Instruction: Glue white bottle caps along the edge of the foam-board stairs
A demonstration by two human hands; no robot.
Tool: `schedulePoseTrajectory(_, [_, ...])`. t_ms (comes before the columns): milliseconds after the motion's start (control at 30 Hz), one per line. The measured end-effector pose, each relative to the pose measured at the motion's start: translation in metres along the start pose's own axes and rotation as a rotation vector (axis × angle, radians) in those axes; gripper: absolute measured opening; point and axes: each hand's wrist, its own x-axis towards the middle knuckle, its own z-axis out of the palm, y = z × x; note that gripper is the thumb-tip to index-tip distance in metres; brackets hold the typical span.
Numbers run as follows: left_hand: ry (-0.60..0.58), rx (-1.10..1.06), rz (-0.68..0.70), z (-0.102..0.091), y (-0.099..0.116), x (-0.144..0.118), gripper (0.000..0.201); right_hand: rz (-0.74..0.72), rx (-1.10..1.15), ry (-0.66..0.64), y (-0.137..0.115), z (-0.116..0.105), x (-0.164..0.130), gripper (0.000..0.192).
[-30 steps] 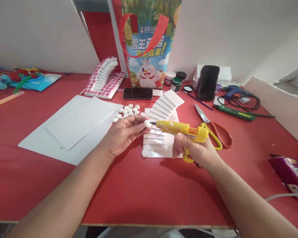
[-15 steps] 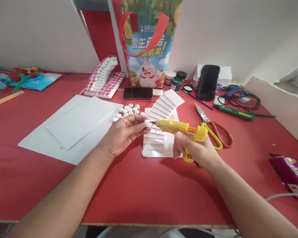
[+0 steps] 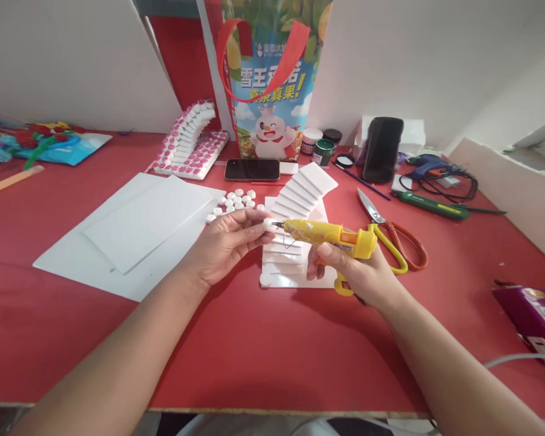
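Observation:
Between thumb and fingers, my left hand (image 3: 229,242) pinches a small white rosette (image 3: 269,224). My right hand (image 3: 358,269) grips a yellow hot glue gun (image 3: 318,232), its dark nozzle pointing left and meeting the rosette. Beneath the gun lies a white foam-board staircase model (image 3: 284,257), its steps fanning in a curve on a base; part of it is hidden by the gun. One white round piece (image 3: 266,280) sits at the base's near left corner. Several more white rosettes (image 3: 229,203) are clustered just beyond my left hand.
White foam sheets (image 3: 149,224) lie at left. Behind stand a pink-trimmed staircase model (image 3: 191,142), a printed bag (image 3: 272,91), a flat phone (image 3: 252,170) and paint jars (image 3: 323,152). Scissors (image 3: 386,233), a green-handled tool (image 3: 431,204) and an upright black phone (image 3: 381,148) are at right.
The glue gun has shifted slightly left, its nozzle still at the rosette. Fingers of my right hand have moved a little on the gun. My left hand stays almost still.

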Motion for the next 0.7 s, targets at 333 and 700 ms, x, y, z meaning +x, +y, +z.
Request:
schedulePoseTrajectory(333, [0.002, 0.018, -0.009, -0.0009, 0.0005, -0.0008, 0.023, 0.048, -0.001, 0.037, -0.0017, 0.0013, -0.0008, 0.049])
schedulePoseTrajectory(700, [-0.002, 0.015, -0.003, -0.0016, 0.0002, -0.0006, 0.022, 0.057, -0.012, 0.055, -0.0015, 0.0011, -0.0024, 0.044])
